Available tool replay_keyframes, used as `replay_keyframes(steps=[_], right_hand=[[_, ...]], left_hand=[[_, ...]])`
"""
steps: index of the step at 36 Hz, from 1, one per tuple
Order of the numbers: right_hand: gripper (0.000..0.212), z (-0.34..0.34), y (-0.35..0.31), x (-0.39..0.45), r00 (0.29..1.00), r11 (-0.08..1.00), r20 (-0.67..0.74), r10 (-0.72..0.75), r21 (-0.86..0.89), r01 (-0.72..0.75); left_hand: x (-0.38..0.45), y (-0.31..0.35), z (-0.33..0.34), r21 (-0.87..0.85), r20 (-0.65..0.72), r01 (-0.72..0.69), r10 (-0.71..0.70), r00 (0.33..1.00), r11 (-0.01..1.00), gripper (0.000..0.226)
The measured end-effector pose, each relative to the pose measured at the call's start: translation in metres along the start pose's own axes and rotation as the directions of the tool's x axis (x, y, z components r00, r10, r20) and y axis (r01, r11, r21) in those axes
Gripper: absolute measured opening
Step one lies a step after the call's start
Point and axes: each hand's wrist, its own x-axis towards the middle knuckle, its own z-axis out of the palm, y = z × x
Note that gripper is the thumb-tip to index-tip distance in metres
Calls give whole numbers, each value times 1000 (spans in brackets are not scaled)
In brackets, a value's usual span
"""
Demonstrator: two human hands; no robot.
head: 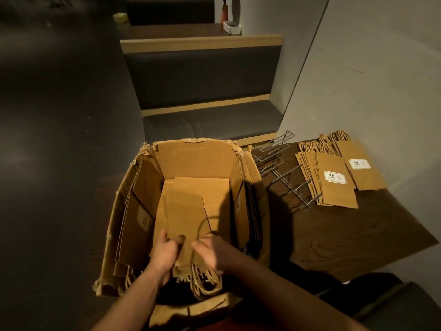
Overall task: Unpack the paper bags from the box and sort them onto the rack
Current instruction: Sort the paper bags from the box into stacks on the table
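An open, torn cardboard box (pixel 195 156) stands in front of me with flat brown paper bags (pixel 188 211) stacked inside and more standing along its left and right walls. My left hand (pixel 167 254) grips the near left edge of the top bags, thumb on top. My right hand (pixel 214 252) hovers blurred over the same stack near the twisted handles (pixel 205 283), fingers spread. A wire rack (pixel 281 168) lies on the dark wooden table (pixel 346 235) to the right. Two piles of labelled brown bags (pixel 334 180) lie flat beyond the rack.
A dark bench seat with a tan trim (pixel 202 75) stands behind the box. A grey wall (pixel 370 80) borders the table on the right. Dark floor (pixel 59 139) spreads to the left. A dark seat corner (pixel 393 304) shows at the bottom right.
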Motion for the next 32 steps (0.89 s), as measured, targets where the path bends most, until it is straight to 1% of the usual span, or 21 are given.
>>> replay_keyframes(steps=[2,4,5,7,9,11,13,15,17,19,21,22,23,24,25,26,27,28,29,30,32], right_hand=[[26,-8,-1,6,989,982,-135,56,187,-30],[33,-16,0,8,951,937,-272,146,346,-44],[36,-19,1,7,933,919,-315,172,393,-36],[42,-23,8,5,927,891,-332,173,453,-4],[51,-27,11,1,942,864,-302,147,503,27],[57,-27,11,2,958,835,-261,118,549,47],[57,-27,7,5,963,825,-263,51,555,108],[51,-29,3,5,962,843,-271,-38,508,177],[43,-30,-1,6,958,891,-268,-97,407,204],[36,-28,-4,8,951,914,-290,-107,349,209],[18,-27,-5,12,938,926,-322,-125,301,227],[17,-29,-4,14,931,935,-335,-144,261,238],[21,-32,-8,12,929,939,-332,-165,236,251],[25,-34,-11,11,934,930,-319,-158,269,249],[27,-37,-13,12,931,906,-333,-151,329,265],[26,-39,-14,13,932,896,-334,-137,360,261],[26,-42,-15,15,931,878,-336,-143,390,276],[27,-43,-15,16,933,879,-333,-138,393,270],[29,-45,-15,16,933,885,-333,-139,381,268],[31,-46,-15,15,929,899,-344,-138,350,263],[32,-46,-13,17,932,894,-342,-121,370,252]], left_hand=[[-5,9,-4,-80,4,1,0,1000,997,62],[-11,15,-5,-133,17,-8,11,1000,991,80],[-13,18,-7,-151,36,5,1,999,989,84],[-16,24,-11,-175,95,49,-33,995,983,81],[-17,31,-16,-178,155,106,-79,985,978,67],[-19,39,-23,-144,179,142,-115,977,979,53],[-23,47,-28,-150,196,169,-138,971,974,45],[-26,53,-33,-188,229,204,-160,960,961,41],[-29,60,-38,-227,289,230,-160,944,946,34],[-34,68,-37,-287,327,230,-130,936,930,28],[-37,74,-32,-332,318,202,-92,944,921,30],[-37,75,-30,-337,308,181,-73,949,924,36],[-37,76,-29,-311,294,155,-60,954,938,43],[-37,76,-28,-262,274,125,-50,960,957,49],[-37,76,-29,-168,248,74,-31,968,983,54],[-39,78,-28,-25,213,8,-3,977,1000,59],[-40,81,-28,161,157,-58,32,987,985,63],[-42,85,-27,327,77,-108,87,993,939,62],[-41,87,-27,426,-1,-142,158,987,894,57],[-39,87,-27,469,-59,-155,206,977,870,58],[-36,84,-28,456,-67,-168,222,973,874,61]])
